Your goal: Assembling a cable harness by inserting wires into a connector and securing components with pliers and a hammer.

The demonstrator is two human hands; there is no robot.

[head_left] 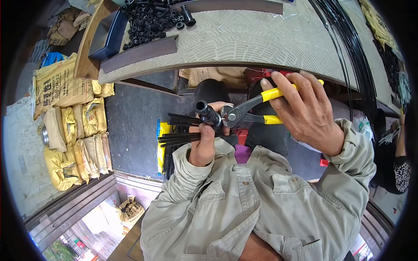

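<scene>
My left hand (203,148) is closed round a black plastic tubular hub (206,112), its round open end facing up. Several thin black rods (176,138) stick out leftward past the fingers, looking like umbrella ribs. In my right hand (307,106) are yellow-handled pliers (232,116), with fingers over the upper handle and the lower one free below the palm. The handles stand spread apart. Their metal jaws are at the right side of the hub, beside my left fingers; what lies between them is too small to make out.
A worn workbench (244,39) runs across in front, bearing a pile of small black parts (150,21) and a bundle of long black rods (355,39). Yellow sacks (65,82) are stacked at left. Another person's arm (400,139) shows at far right.
</scene>
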